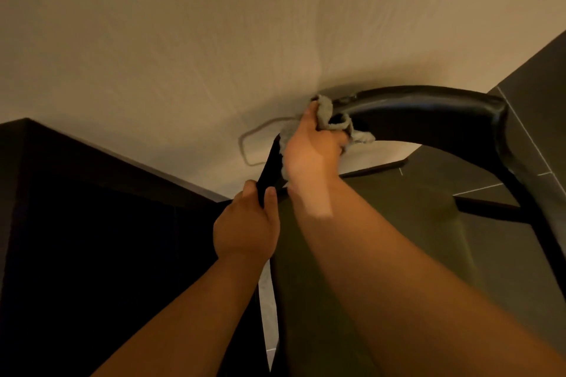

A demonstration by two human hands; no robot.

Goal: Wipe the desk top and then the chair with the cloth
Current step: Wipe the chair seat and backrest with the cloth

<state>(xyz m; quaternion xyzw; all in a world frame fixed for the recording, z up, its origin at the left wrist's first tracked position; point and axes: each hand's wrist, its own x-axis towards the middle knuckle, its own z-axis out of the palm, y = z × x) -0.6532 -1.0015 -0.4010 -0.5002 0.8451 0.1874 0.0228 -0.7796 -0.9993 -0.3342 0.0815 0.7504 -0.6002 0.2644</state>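
Observation:
A black chair with a curved glossy top rail and a dark seat stands in front of me, close to the wall. My right hand grips a crumpled grey cloth and presses it against the left end of the top rail. Part of the cloth hangs out past my fingers to the right. My left hand is lower down, curled around the chair's left upright post just below the right hand. The desk top cannot be made out with certainty.
A cream textured wall fills the upper view, with a thin grey cable looped on it. Dark furniture stands at the left. Dark floor tiles lie at the right, behind the chair.

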